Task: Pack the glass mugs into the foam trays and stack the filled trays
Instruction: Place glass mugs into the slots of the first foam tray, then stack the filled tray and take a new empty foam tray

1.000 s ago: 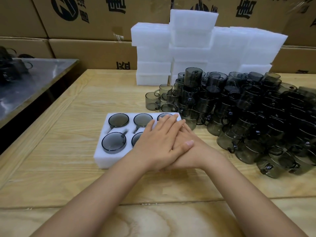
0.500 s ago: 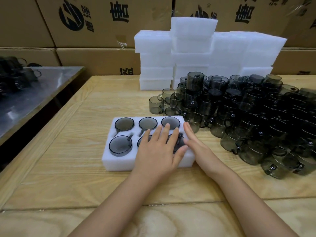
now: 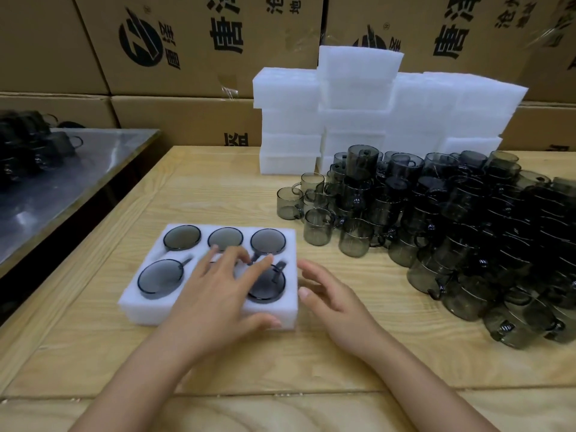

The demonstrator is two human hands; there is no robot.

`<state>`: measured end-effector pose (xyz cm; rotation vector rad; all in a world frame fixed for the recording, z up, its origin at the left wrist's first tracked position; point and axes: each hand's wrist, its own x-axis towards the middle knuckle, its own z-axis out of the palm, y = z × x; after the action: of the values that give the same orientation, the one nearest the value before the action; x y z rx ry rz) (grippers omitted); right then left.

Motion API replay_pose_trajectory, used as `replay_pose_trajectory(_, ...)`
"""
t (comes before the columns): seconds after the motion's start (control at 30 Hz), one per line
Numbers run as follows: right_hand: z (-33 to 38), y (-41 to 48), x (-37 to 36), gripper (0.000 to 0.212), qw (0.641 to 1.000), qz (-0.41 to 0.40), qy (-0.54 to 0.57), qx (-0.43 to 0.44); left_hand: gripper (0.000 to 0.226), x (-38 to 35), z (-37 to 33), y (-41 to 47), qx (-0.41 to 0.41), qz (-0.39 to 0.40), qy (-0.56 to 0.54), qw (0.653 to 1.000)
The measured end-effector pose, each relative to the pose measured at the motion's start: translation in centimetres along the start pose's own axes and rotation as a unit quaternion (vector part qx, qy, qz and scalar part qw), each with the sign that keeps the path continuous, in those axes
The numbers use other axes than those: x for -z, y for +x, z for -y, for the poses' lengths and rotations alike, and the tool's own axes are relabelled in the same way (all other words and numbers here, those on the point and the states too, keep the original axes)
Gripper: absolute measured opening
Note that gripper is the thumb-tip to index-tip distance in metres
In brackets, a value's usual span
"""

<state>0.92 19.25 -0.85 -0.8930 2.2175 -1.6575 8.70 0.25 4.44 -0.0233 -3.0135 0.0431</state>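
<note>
A white foam tray (image 3: 141,310) lies on the wooden table with smoky glass mugs (image 3: 159,279) sunk in its round pockets, bottoms up. My left hand (image 3: 218,294) rests flat on the tray's near middle and hides one pocket; its thumb lies along the tray's front edge. My right hand (image 3: 327,297) hovers just beside the tray's right edge, fingers relaxed, holding nothing. A big heap of loose grey glass mugs (image 3: 452,241) covers the table's right side.
Stacks of empty white foam trays (image 3: 358,113) stand at the table's back, in front of cardboard boxes (image 3: 193,45). A steel table (image 3: 62,182) with more dark mugs stands to the left, across a gap.
My hands, stacked together on the tray's right end a second ago, have parted. The right hand slid off to the tray's right side; the left stays on the tray.
</note>
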Motion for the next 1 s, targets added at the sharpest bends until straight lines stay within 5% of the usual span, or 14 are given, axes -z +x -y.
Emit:
replay_pose_trajectory(0.2, -0.4, 3.3, -2.1, 0.031, 0.951, -0.052, -0.303, 0.03, 0.099, -1.0, 1.1, -1.2, 0.142, 0.032, 0.164, 0.976)
replay_pose_trajectory(0.43, -0.5, 7.7, -5.1, 0.038, 0.892, -0.09, -0.444, 0.01, 0.082, -2.0, 5.4, 5.1, 0.208, 0.038, 0.13, 0.969)
replay_pose_trajectory(0.73, 0.3, 7.8, -5.1, 0.042, 0.886, -0.088, -0.455, 0.018, 0.071, -5.0, 14.7, 17.5, 0.252, -0.026, 0.039, 0.967)
replay_pose_trajectory(1.0, -1.1, 9.1, -5.3, 0.048, 0.873, -0.158, -0.459, 0.048, 0.074, -8.8, 20.6, 26.0, 0.221, -0.18, -0.082, 0.955)
